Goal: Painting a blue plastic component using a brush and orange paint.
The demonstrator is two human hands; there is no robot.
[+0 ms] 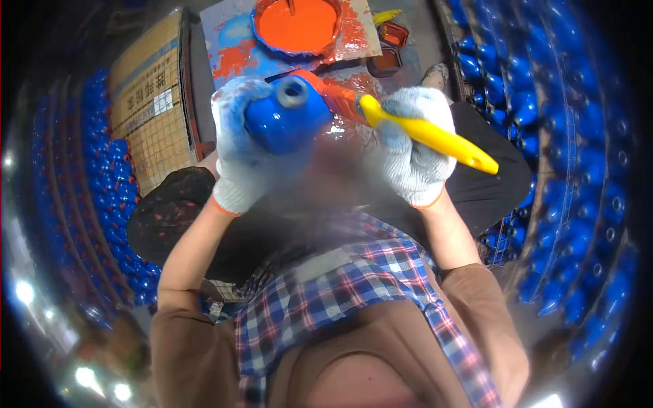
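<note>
My left hand [232,146], in a white knitted glove stained blue, grips a glossy blue rounded part [289,126] with a grey round opening at its top. My right hand [416,153], gloved the same way, is closed around the yellow handle of a paintbrush [435,131]. The brush's bristles are coated in orange-red paint and touch the far right edge of the part, where an orange-red band shows. Just beyond my hands stands a bowl [256,30] of orange paint with blue-stained sides.
Under the bowl lies a paint-smeared board [216,35]. Two small red-stained trays [386,60] sit right of it. A cardboard sheet [153,102] stands at the left. Racks with many blue parts [112,177] [578,170] rise on both sides. Part of the middle is blurred.
</note>
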